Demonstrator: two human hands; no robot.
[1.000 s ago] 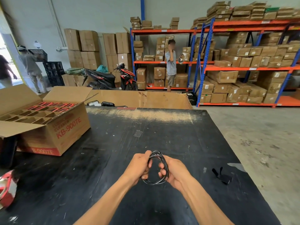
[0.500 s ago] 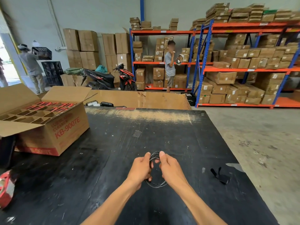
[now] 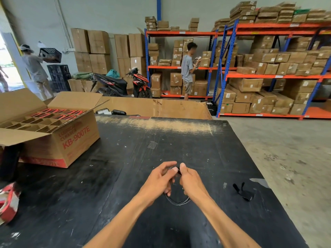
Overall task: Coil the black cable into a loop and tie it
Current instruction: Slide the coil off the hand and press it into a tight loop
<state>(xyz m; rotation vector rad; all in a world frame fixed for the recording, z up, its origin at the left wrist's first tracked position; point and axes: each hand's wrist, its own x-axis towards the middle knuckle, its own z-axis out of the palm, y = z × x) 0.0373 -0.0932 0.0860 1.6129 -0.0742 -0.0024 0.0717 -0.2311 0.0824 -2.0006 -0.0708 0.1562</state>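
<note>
The black cable (image 3: 177, 202) is wound into a small loop held just above the black table (image 3: 125, 158). My left hand (image 3: 159, 181) grips the loop's left side, fingers curled round the strands. My right hand (image 3: 190, 181) grips the right side, thumb pointing up at the loop's top. Both thumbs meet at the top of the coil, where the cable is mostly hidden. Only the bottom arc of the loop shows below my hands.
An open cardboard box (image 3: 59, 140) marked KB-9007E stands at the table's left. A small black strap piece (image 3: 244, 192) lies to the right of my hands. A red and white tape roll (image 3: 9, 201) sits at the left edge. Two people stand by shelves beyond.
My hands have closed in together over the top of the coil, covering most of it. The loop looked wider and more exposed a second ago.
</note>
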